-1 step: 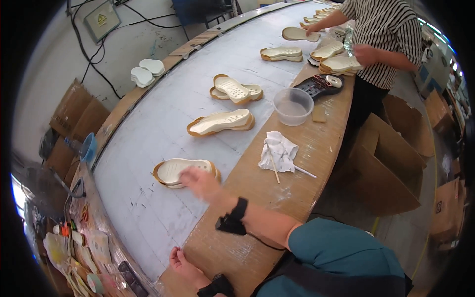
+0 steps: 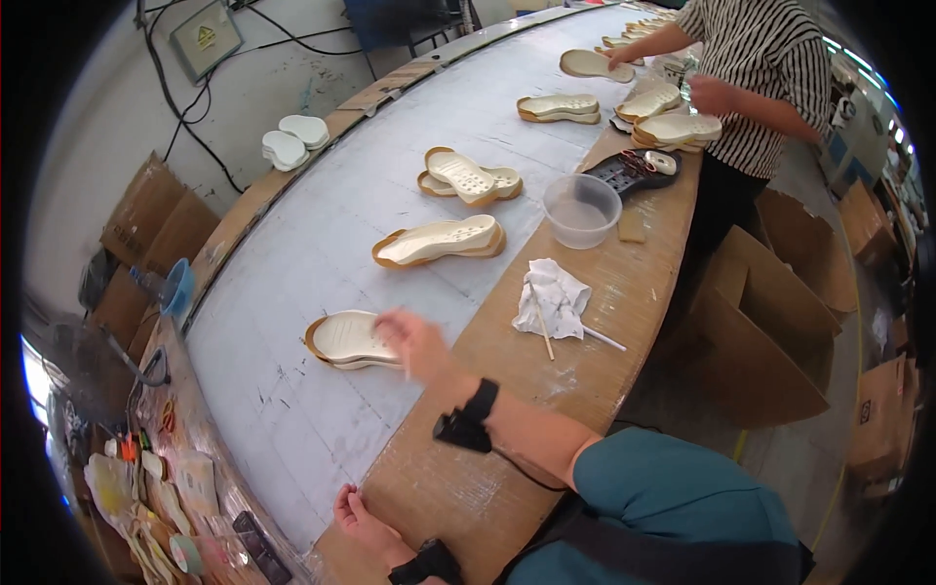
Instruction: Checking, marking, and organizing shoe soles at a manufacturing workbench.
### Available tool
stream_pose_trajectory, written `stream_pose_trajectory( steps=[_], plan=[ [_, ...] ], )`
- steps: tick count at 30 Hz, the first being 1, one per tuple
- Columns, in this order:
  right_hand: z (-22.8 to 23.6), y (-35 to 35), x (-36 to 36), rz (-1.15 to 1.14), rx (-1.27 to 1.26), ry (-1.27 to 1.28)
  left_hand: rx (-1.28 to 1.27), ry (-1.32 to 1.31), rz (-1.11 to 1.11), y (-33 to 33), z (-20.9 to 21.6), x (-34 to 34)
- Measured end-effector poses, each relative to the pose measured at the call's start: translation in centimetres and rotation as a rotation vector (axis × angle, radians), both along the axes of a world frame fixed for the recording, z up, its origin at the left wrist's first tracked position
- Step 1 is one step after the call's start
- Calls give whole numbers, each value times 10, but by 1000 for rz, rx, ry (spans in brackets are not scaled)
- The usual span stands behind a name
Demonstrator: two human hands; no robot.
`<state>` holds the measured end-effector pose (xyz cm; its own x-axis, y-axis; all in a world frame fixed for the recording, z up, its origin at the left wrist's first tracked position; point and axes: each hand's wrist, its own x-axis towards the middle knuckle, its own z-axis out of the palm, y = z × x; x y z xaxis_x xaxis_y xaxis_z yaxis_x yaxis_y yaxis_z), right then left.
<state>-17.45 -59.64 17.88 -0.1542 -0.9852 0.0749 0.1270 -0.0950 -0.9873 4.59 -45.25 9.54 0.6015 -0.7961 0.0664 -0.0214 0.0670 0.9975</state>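
Note:
The nearest pair of cream shoe soles with tan rims (image 2: 343,338) lies stacked on the pale work surface (image 2: 283,419). My right hand (image 2: 417,349), smeared by motion, is over the right end of that pair and hides part of it. Whether it touches the soles, or how its fingers are set, I cannot make out. Low in the picture, my left hand (image 2: 363,519) rests by the seam between the pale surface and the brown table strip (image 2: 448,487). Its fingers are curled together, and anything between them is hidden. Both wrists carry black straps.
Further sole pairs (image 2: 441,240) line the surface toward a person in a striped shirt (image 2: 751,78), whose hand touches a sole. On the brown strip are a clear plastic bowl (image 2: 582,232), crumpled white paper (image 2: 558,304) with thin sticks, and a black sole (image 2: 604,172). Cardboard boxes (image 2: 760,331) stand at right.
My right hand has shifted a little to the right and away from me over the nearest soles. My left hand stays in place. The whole view has shifted slightly.

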Motion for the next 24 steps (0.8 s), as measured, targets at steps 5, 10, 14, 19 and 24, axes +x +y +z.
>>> stream_pose_trajectory(
  steps=[5, 10, 14, 19, 24],
  plan=[
    [-60, -36, -32, -52, 208, 554, -1, 88, -37, -1, 10, -2],
    [-83, -41, 1, 25, -81, 589, -7, 77, -71, 0, 11, -11],
    [-87, -47, 11, 1, -24, 563, -12, 57, -27, -1, 7, -7],
    [-86, -49, 11, 519, 275, -256, -85, 154, -130, -8, 2, -17],
    [-26, 18, 17, 703, 413, -437, -189, 488, -313, 4, 24, -16]
  ],
)
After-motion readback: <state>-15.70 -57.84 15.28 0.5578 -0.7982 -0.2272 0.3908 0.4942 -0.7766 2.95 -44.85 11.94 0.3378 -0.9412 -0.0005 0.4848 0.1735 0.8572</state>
